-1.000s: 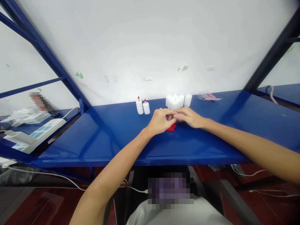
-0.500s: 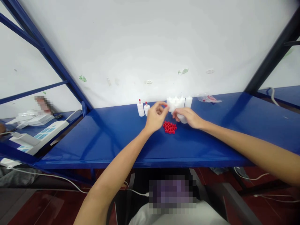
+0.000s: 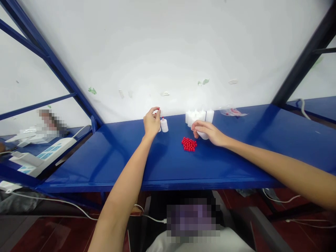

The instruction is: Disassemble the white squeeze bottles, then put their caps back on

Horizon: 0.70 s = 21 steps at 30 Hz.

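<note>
At the back left of the table, my left hand (image 3: 151, 122) pinches a small red cap (image 3: 158, 109) between thumb and fingertips. It partly covers one white bottle (image 3: 160, 129) there. Just right of it stands another white squeeze bottle (image 3: 164, 125) with a red tip. My right hand (image 3: 208, 132) curls over a white bottle (image 3: 203, 135), which its fingers partly hide. Behind that hand several white bottles (image 3: 194, 115) stand in a group. In front of them lies a flat cluster of red caps (image 3: 189, 144).
The blue table (image 3: 118, 157) runs along a white wall. A clear plastic bag (image 3: 233, 112) with something red lies at the back right. Blue frame posts stand at left and right. A white power strip (image 3: 55, 150) and cables are at the left.
My left hand has moved left, from beside the bottle group to the two red-tipped bottles, carrying the red cap. My right hand stays on its bottle.
</note>
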Motion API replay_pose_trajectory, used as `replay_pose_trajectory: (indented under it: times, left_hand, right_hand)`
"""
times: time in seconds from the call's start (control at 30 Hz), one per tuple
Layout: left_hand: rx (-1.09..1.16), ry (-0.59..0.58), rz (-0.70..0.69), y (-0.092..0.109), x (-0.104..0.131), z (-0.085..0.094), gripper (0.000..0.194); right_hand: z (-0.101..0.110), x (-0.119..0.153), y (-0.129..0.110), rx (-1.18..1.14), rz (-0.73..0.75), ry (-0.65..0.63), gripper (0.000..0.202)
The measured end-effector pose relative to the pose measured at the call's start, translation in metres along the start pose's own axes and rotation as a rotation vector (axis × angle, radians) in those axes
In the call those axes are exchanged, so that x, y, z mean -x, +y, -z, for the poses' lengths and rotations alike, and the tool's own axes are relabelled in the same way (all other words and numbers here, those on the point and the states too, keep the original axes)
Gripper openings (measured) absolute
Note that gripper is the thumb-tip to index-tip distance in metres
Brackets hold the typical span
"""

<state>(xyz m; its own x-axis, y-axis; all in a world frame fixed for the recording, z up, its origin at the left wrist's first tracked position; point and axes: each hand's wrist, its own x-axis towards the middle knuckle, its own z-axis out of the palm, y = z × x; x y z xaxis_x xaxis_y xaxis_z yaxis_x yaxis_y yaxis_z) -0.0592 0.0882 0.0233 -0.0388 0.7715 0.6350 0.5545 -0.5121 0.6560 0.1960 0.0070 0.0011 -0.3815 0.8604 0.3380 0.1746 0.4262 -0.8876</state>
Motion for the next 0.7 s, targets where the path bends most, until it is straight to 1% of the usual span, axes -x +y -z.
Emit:
replay_pose_trajectory:
  times: [0.13,0.23,0.3,0.37,0.43,0.47,0.5,0.6,0.67,0.7]
  left_hand:
    - [-0.150,-0.073,-0.018,-0.003,0.001,0.001,0.027]
    - [-0.235,-0.134,-0.023,-0.002,0.003,0.002,0.027]
    - [-0.271,-0.141,-0.035,0.002,0.006,0.003,0.030]
    - [-0.290,-0.113,-0.066,0.007,0.010,0.003,0.035]
    - [-0.292,-0.124,-0.139,0.015,0.016,0.003,0.035]
    - [-0.283,-0.175,-0.197,0.018,0.020,0.002,0.033]
    - [-0.266,-0.260,-0.272,0.021,0.024,0.000,0.031]
    - [-0.191,-0.592,-0.501,0.027,0.035,-0.007,0.027]
    - [-0.159,-0.743,-0.561,0.028,0.040,-0.012,0.030]
    - [-0.151,-0.788,-0.562,0.027,0.041,-0.014,0.030]
  right_hand:
    - [0.002,0.000,0.002,-0.009,-0.032,-0.024,0.017]
    - [0.003,-0.001,0.003,-0.017,-0.053,-0.034,0.018]
    - [0.003,-0.001,0.004,-0.022,-0.059,-0.035,0.018]
    - [0.003,-0.001,0.005,-0.019,-0.052,-0.035,0.019]
    - [0.003,-0.001,0.005,-0.002,-0.043,-0.034,0.021]
    - [0.003,-0.001,0.005,0.010,-0.040,-0.032,0.022]
    - [0.003,-0.001,0.005,0.025,-0.040,-0.028,0.023]
    - [0.004,0.000,0.004,0.086,-0.036,-0.018,0.025]
    - [0.005,0.001,0.004,0.130,-0.029,-0.021,0.027]
    - [0.005,0.001,0.004,0.147,-0.026,-0.025,0.027]
